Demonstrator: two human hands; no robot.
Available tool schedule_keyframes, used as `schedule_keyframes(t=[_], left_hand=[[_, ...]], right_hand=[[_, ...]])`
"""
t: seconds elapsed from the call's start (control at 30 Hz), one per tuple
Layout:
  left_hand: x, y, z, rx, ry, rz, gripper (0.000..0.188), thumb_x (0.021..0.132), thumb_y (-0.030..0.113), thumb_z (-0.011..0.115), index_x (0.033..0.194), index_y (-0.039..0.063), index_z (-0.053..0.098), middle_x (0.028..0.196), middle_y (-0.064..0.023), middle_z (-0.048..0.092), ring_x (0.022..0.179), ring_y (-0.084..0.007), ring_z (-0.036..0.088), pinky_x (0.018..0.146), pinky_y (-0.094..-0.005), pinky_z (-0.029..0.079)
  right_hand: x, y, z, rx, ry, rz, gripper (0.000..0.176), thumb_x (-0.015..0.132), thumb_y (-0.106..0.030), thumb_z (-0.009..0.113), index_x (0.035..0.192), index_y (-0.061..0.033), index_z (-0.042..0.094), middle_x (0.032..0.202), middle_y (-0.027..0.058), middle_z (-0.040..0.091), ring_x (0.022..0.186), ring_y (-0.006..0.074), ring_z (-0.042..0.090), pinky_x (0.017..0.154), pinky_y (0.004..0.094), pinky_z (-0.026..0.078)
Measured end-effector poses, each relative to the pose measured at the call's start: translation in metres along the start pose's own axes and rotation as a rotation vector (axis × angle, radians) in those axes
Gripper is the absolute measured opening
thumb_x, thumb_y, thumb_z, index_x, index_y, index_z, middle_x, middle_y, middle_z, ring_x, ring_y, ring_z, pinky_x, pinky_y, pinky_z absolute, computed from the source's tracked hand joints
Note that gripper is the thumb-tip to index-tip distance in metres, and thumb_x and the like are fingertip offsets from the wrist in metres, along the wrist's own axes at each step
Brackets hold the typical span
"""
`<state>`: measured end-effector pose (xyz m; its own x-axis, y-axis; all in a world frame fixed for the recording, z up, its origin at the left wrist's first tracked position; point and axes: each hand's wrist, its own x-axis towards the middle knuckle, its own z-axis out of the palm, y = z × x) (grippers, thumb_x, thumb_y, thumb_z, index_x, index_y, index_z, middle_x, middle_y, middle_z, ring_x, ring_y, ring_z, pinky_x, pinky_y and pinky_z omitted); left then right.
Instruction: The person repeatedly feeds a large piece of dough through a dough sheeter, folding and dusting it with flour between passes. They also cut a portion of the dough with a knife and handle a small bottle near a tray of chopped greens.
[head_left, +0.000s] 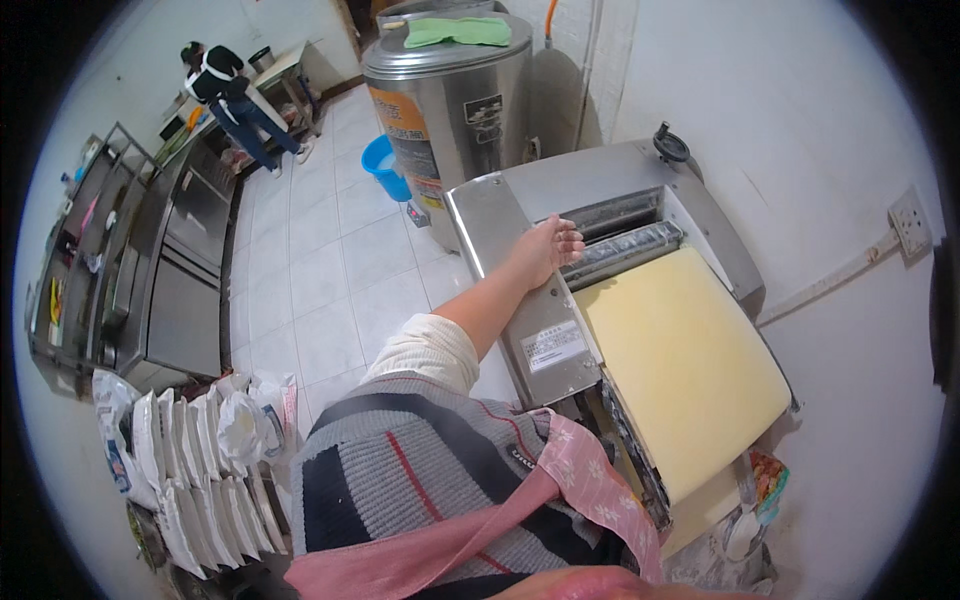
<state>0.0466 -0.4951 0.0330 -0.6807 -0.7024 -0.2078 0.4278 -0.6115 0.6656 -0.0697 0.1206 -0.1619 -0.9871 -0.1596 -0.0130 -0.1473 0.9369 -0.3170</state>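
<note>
My left hand lies over the inner edge of the steel side housing of a dough sheeter. Its fingers are loosely curled towards the rollers, look dusted with white powder, and hold nothing that I can see. Just to the right of the fingertips, a metal roller spans the machine's opening. From the rollers a smooth, pale yellow feed board slopes towards me, with no dough visible on it. A black handwheel sits at the machine's far end. My right hand is out of view.
A large steel cooking drum bears a green cloth. Beside it is a blue bucket. White sacks are stacked at left, near a steel counter. A person stands at a far table. A socket is on the right wall.
</note>
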Motion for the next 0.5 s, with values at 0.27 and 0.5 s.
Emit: schedule_keyframes(t=[0.27,0.5], left_hand=[[0.001,-0.001,-0.004,-0.021,-0.073,-0.001,0.037,0.100,0.031,0.041,0.112,-0.003,0.048,0.098,-0.0167,0.057,0.087,-0.0259,0.059,0.079,-0.0397,0.052],[0.002,-0.001,-0.006,0.115,-0.079,0.056,0.042,0.100,0.035,0.039,0.113,-0.004,0.048,0.096,-0.0149,0.059,0.085,-0.0226,0.059,0.077,-0.0366,0.051]], right_hand=[[0.003,0.005,0.001,0.067,0.018,0.086,0.037,0.084,-0.022,0.055,0.113,-0.0001,0.060,0.105,0.0177,0.062,0.097,0.0333,0.059,0.083,0.0412,0.046],[-0.009,-0.002,-0.012,0.157,0.028,0.254,0.038,0.082,-0.016,0.057,0.117,-0.0007,0.059,0.106,0.0163,0.062,0.097,0.0306,0.060,0.084,0.0391,0.047]])
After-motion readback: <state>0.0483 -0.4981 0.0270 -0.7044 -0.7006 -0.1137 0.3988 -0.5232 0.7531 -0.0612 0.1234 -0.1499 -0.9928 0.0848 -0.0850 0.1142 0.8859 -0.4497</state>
